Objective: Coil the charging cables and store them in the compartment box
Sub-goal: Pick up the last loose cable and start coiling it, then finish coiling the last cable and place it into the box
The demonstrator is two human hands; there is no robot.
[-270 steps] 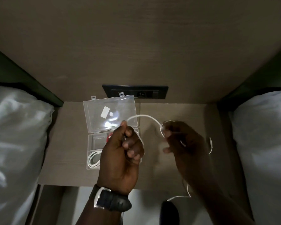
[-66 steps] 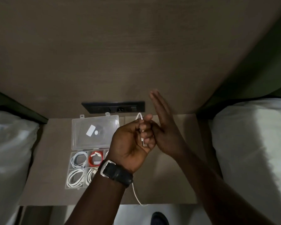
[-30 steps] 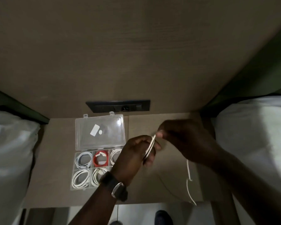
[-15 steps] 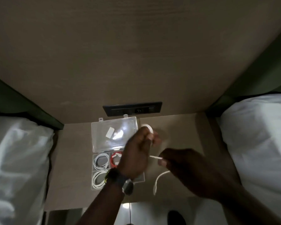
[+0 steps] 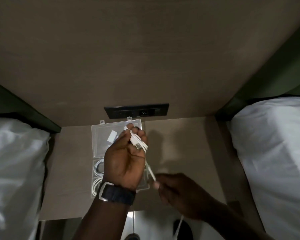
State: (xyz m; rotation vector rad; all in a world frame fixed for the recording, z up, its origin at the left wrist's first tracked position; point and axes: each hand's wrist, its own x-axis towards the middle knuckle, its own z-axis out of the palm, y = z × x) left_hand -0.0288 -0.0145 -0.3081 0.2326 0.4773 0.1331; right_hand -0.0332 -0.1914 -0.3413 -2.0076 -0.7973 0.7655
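My left hand (image 5: 124,160), with a dark watch at the wrist, is raised above the clear compartment box (image 5: 100,146) and is closed on several loops of a white charging cable (image 5: 139,142); a USB plug sticks out of the bundle. A taut stretch of that cable runs down to my right hand (image 5: 177,191), which pinches it between fingertips. The loose tail hangs below the right hand past the table's front edge. The box lies open, lid back. Coiled white cables (image 5: 98,166) show in its left compartments; the others are hidden by my left hand.
The box rests on a narrow brown bedside table (image 5: 180,144) against a wooden wall panel with a black socket strip (image 5: 136,110). White pillows flank the table on the left (image 5: 16,170) and on the right (image 5: 274,153). A shoe shows on the floor below.
My left hand has turned and now holds more loops of the white cable. My right hand has shifted lower and right, pulling a shorter stretch taut. The loose tail is shorter.
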